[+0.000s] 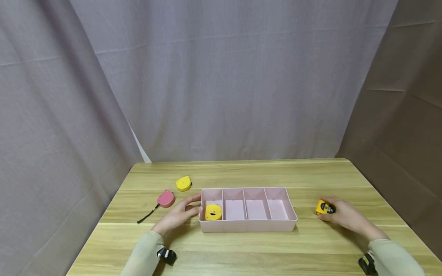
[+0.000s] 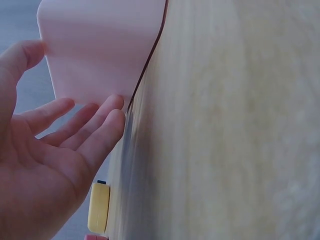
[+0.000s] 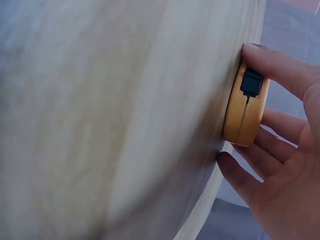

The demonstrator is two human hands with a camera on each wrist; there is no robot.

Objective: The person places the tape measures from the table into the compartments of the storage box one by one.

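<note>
A pink tray (image 1: 291, 209) with several compartments lies in the middle of the wooden table (image 1: 241, 245). A yellow tape measure (image 1: 213, 212) sits in its leftmost compartment. My left hand (image 1: 179, 214) rests open against the tray's left end, its straight fingers (image 2: 95, 125) touching the pink wall (image 2: 100, 45). To the right of the tray, my right hand (image 1: 340, 214) curls around an orange-yellow tape measure (image 1: 324, 207) that lies flat on the table; the right wrist view shows thumb and fingers round the tape measure (image 3: 245, 110).
A pink tape measure (image 1: 166, 199) with a black strap lies left of the tray. Another yellow tape measure (image 1: 183, 183) sits behind it, its edge (image 2: 98, 207) seen near my palm. Grey curtains hang behind the table.
</note>
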